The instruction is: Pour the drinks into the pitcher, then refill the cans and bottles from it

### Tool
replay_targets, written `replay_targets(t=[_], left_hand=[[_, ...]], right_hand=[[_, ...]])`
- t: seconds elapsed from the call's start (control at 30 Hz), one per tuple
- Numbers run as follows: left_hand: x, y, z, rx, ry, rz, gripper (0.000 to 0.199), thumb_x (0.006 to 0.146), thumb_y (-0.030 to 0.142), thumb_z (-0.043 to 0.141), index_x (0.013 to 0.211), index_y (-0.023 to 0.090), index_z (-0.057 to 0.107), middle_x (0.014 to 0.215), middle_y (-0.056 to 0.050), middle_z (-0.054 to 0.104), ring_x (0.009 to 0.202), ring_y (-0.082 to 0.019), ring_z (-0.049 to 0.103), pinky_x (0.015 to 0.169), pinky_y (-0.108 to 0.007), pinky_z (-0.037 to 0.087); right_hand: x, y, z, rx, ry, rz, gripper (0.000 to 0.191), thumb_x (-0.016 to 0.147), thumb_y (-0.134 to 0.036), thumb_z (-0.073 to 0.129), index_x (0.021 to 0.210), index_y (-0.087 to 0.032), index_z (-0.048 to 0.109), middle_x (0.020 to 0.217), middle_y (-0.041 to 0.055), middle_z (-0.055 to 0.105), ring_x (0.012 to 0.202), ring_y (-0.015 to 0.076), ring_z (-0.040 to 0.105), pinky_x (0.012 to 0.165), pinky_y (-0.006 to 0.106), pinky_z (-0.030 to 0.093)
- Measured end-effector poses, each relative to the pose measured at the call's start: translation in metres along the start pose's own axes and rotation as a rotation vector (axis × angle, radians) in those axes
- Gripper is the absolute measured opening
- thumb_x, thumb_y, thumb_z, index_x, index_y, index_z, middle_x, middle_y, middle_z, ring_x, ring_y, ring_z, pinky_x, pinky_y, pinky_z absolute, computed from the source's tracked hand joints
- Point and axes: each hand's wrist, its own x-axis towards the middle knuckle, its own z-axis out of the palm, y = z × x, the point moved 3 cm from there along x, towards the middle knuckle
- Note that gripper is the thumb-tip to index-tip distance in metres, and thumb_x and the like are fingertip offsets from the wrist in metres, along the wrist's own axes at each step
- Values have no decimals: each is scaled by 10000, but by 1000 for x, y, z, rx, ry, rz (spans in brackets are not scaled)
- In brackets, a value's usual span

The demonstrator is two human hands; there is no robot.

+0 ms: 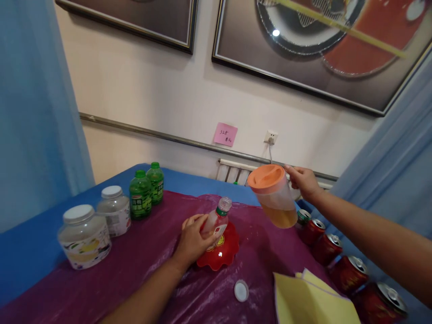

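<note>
My left hand (pixel 192 238) is closed around a clear plastic bottle (pixel 221 219) with a green band at its neck and no cap on. The bottle leans to the right over a red scalloped plate (pixel 231 252). To the right, my right hand (pixel 303 181) grips the handle side of a pitcher (pixel 278 202) with an orange lid. Yellowish liquid fills the lower part of the pitcher, which is raised and tilted, its lid toward the bottle but apart from it. A white bottle cap (pixel 241 291) lies on the purple sheet in front of the plate.
Two white-lidded jars (pixel 84 238) and two green bottles (pixel 140 195) stand on the left. Several drink cans (pixel 326 249) line the right edge. A folded yellow cloth (pixel 310 297) lies at the front right. Purple plastic sheeting (pixel 148 265) covers the blue table (pixel 131 177).
</note>
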Motion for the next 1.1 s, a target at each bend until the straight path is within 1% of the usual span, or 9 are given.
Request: replay_targets(t=[0.2, 0.43, 0.63, 0.8, 0.93, 1.1], left_hand=[[0, -1, 1, -2, -18, -18, 659, 723, 491, 795, 1296, 187, 678, 1329, -148, 651, 1258, -343, 575, 1122, -493, 398], [-2, 2, 1, -27, -29, -2, 650, 736, 495, 784, 1292, 177, 673, 1359, -164, 641, 1288, -345, 570, 1151, -514, 379], [-6, 8, 0, -57, -35, 8, 657, 717, 484, 805, 1295, 197, 680, 1362, -163, 639, 1280, -355, 569, 1133, -528, 399], [-7, 7, 0, -78, -19, 12, 639, 705, 476, 814, 1265, 194, 692, 1337, -157, 658, 1268, -362, 579, 1129, -536, 401], [-8, 8, -1, -85, -20, 17, 633, 707, 466, 810, 1265, 188, 698, 1328, -157, 660, 1259, -355, 582, 1130, -531, 397], [-8, 9, -1, -89, -18, 9, 639, 698, 469, 818, 1254, 174, 709, 1333, -166, 653, 1259, -363, 577, 1125, -526, 400]], right_hand=[[-1, -29, 14, -90, -87, -62, 636, 688, -741, 734, 498, -232, 403, 459, -68, 334, 435, 72, 296, 425, 249, 264], [2, -50, 28, -239, -149, -134, 650, 704, -760, 708, 498, -241, 376, 452, -64, 318, 451, 86, 326, 456, 260, 257], [0, -59, 37, -341, -193, -210, 677, 714, -830, 620, 511, -251, 333, 474, -63, 294, 470, 87, 292, 472, 267, 227], [-1, -65, 42, -390, -213, -261, 689, 722, -828, 608, 513, -252, 294, 497, -68, 254, 486, 83, 262, 475, 267, 205], [-1, -69, 45, -425, -246, -273, 681, 718, -835, 596, 524, -255, 295, 524, -68, 232, 502, 85, 250, 475, 271, 190], [-2, -73, 47, -463, -254, -291, 679, 717, -840, 584, 531, -259, 285, 522, -65, 235, 518, 91, 234, 483, 278, 177]])
